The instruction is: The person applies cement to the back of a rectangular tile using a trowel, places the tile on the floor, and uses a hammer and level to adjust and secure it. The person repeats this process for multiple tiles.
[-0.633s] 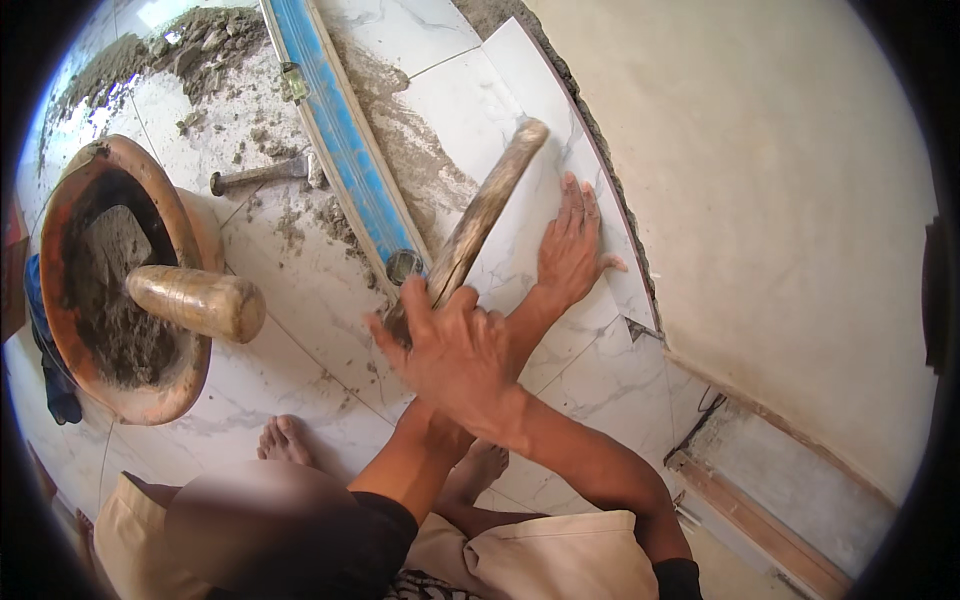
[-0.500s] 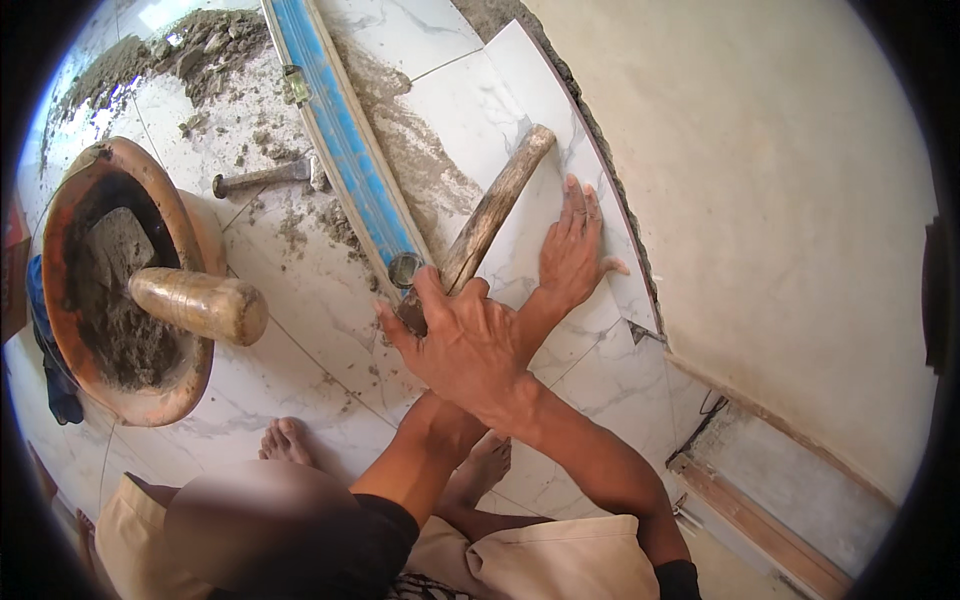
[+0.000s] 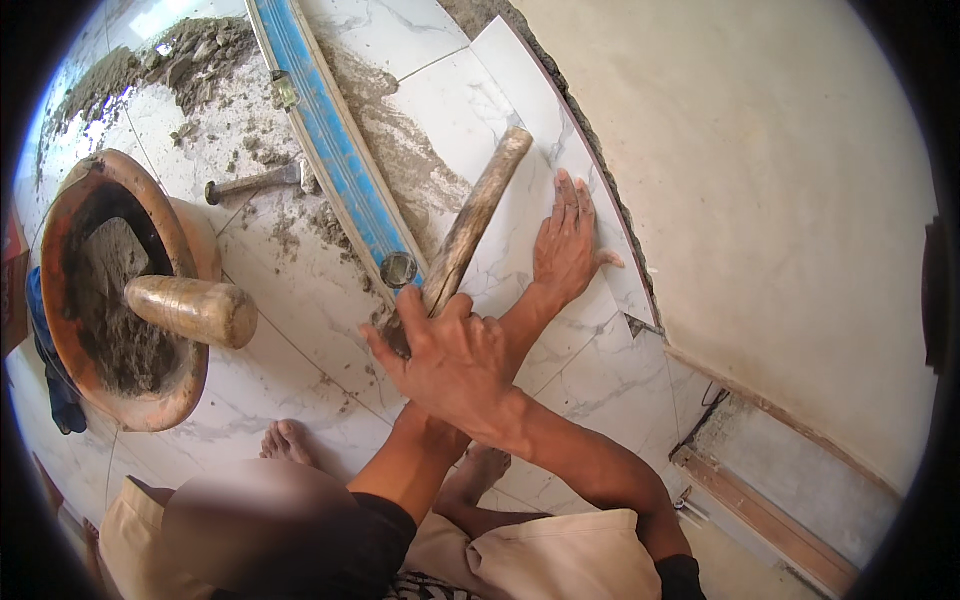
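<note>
My forearms cross in front of me, the right one over the left. My left hand [image 3: 566, 245] lies flat on a white marbled tile [image 3: 545, 110] beside the wall, fingers stretched out. My right hand [image 3: 450, 355] grips a hammer [image 3: 478, 220] low down, near its dark head. Its wooden handle points up and away over the tiles, with the free end beside my left fingers. My right palm hides part of the head. Just beyond my right fingers ends a blue spirit level [image 3: 340, 150], which lies along the floor.
At left stands an orange-brown bucket [image 3: 150, 415] of grey mortar, with a wooden-handled trowel [image 3: 190, 310] in it. Another hammer [image 3: 255, 183] lies near the level. Mortar rubble [image 3: 190, 60] is heaped at far left. The plastered wall [image 3: 760, 180] rises at right.
My right hand and the hammer have shifted slightly left, so the handle's end sits further from the wall. My left hand stays flat on the tile. The view has moved a little.
</note>
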Action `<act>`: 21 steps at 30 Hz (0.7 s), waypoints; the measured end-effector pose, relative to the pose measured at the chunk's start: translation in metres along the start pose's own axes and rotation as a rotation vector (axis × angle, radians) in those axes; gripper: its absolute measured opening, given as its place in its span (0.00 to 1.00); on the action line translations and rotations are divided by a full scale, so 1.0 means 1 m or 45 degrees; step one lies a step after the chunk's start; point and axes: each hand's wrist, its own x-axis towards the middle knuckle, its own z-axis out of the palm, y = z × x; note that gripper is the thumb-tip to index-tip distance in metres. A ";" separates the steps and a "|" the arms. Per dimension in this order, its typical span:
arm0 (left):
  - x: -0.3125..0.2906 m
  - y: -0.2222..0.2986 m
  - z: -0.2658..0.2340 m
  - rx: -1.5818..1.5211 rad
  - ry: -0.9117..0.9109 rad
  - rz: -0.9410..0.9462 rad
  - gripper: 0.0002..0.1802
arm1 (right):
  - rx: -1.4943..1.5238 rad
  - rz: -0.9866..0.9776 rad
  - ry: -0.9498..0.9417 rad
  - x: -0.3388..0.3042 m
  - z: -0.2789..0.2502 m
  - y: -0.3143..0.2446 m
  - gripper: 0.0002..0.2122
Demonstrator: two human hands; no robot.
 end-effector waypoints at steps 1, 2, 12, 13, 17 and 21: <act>-0.003 0.000 0.000 -0.034 0.006 -0.001 0.74 | 0.019 0.021 -0.016 0.003 0.000 0.002 0.23; -0.005 0.000 0.000 -0.067 0.012 -0.003 0.73 | 0.039 0.042 -0.032 0.008 0.001 0.007 0.23; -0.004 -0.003 0.001 0.051 0.103 0.095 0.74 | 0.053 0.055 -0.023 0.011 0.000 0.007 0.23; -0.002 -0.003 0.002 0.059 0.102 0.090 0.74 | 0.005 0.040 0.007 0.008 0.003 0.006 0.23; -0.003 -0.002 0.001 0.056 0.048 0.046 0.75 | -0.061 0.000 0.051 0.003 0.006 0.007 0.24; -0.006 -0.002 0.004 0.022 0.098 0.085 0.75 | -0.040 0.022 0.029 0.006 0.008 0.008 0.24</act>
